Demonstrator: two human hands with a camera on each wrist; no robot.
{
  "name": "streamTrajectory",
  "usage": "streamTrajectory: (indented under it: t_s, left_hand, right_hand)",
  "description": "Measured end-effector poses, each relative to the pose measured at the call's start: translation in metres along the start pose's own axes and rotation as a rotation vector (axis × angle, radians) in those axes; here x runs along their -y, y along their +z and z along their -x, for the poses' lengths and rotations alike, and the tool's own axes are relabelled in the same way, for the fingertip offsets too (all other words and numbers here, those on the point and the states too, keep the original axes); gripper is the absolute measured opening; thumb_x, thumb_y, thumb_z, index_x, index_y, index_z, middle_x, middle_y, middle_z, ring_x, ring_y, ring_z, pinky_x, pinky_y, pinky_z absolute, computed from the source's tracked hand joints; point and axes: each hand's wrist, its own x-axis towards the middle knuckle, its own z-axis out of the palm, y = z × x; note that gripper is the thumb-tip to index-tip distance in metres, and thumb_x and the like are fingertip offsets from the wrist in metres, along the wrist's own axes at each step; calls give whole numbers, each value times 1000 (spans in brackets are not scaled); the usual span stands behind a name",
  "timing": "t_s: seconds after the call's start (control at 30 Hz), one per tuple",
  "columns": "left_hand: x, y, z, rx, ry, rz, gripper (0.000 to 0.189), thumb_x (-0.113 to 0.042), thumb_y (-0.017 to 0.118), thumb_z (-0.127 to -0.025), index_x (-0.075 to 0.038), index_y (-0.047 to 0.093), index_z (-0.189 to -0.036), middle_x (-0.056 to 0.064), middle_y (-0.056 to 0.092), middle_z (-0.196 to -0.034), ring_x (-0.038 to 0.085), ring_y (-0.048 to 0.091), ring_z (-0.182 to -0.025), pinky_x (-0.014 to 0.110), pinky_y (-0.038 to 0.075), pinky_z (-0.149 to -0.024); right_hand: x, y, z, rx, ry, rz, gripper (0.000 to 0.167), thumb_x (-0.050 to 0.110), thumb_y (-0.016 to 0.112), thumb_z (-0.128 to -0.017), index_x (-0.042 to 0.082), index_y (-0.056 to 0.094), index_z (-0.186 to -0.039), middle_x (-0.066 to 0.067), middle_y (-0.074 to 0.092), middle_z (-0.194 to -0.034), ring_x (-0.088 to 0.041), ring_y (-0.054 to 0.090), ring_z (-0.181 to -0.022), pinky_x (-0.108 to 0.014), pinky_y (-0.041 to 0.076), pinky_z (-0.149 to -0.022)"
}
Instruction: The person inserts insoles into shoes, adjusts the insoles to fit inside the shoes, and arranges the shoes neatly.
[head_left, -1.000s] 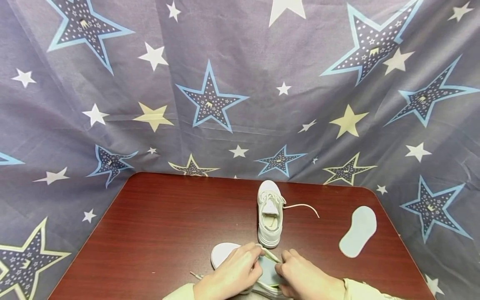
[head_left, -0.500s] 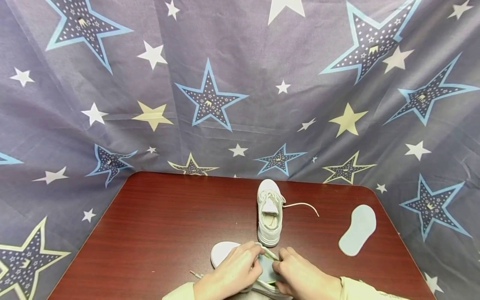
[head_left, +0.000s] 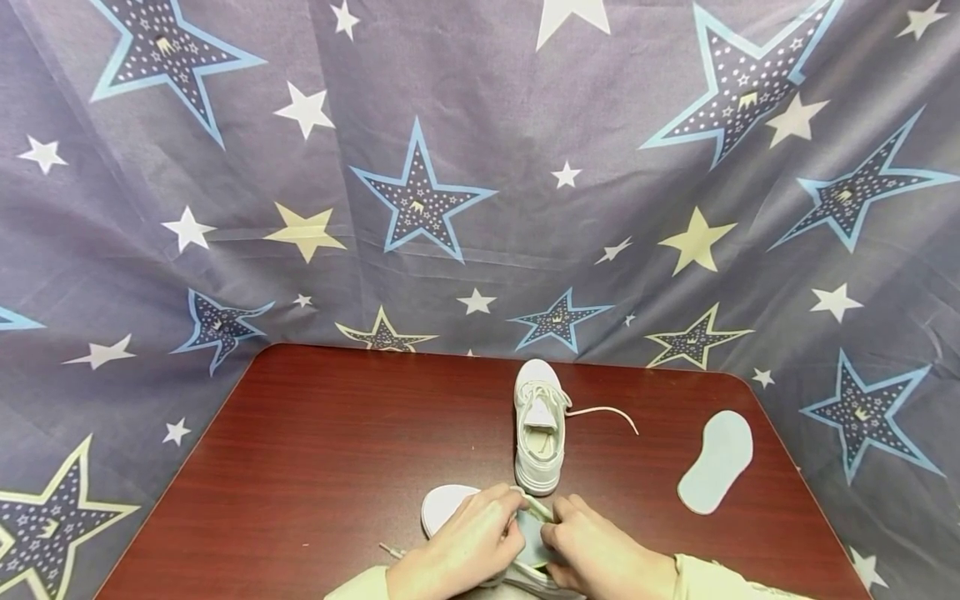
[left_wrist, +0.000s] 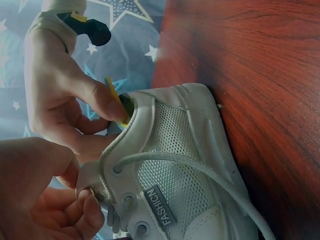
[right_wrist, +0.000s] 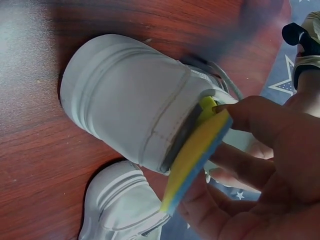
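Note:
A white lace-up sneaker (head_left: 446, 507) lies at the table's near edge, toe pointing left in the head view. Its tongue (left_wrist: 89, 176) is pinched between the thumb and fingers of my left hand (head_left: 472, 537). An insole (right_wrist: 196, 162), light blue on one face and yellow on the other, is partly inside the sneaker's opening. My right hand (head_left: 600, 546) grips its heel end, which sticks up past the collar. How far the insole's front reaches inside is hidden. A loose lace (left_wrist: 200, 172) hangs over the sneaker's side.
A second white sneaker (head_left: 538, 467) stands just beyond, toe away from me, one lace trailing right. Another light blue insole (head_left: 716, 462) lies at the right of the red-brown table (head_left: 337, 442). A star-patterned cloth (head_left: 420, 292) hangs behind and around the table.
My right hand has shifted slightly left, toward the sneaker's toe, along with the insole. My left hand stays in place on the tongue.

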Motion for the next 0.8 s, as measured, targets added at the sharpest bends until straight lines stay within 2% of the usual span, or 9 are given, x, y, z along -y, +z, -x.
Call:
streamTrajectory:
  t_s: [0.43, 0.57, 0.8]
  left_hand:
    - [1, 0, 0, 10, -8, 0, 18, -4, 67, -80, -11, 70, -96, -7, 60, -84, 1, 51, -70, 15, 41, -61]
    - [0, 0, 0, 16, -13, -1, 19, -5, 66, -80, -10, 71, -98, -8, 57, -83, 0, 45, -68, 13, 38, -60]
    - [0, -1, 0, 21, -18, 13, 21, -5, 65, -80, -9, 71, -99, -7, 59, -83, 0, 45, -69, 12, 37, -60]
  right_hand:
    - [-2, 7, -4, -37, -64, 68, 24, 29, 89, -70, 23, 66, -73, 7, 50, -78, -10, 45, -71, -22, 35, -64]
    - [-4, 10, -5, -47, -86, 58, 22, 28, 89, -70, 23, 67, -71, 7, 52, -79, -9, 46, -72, -22, 36, -65]
    - [-5, 12, -6, -94, -123, 35, 18, 24, 89, -68, 28, 72, -66, 8, 54, -79, -8, 47, -75, -21, 37, -67]
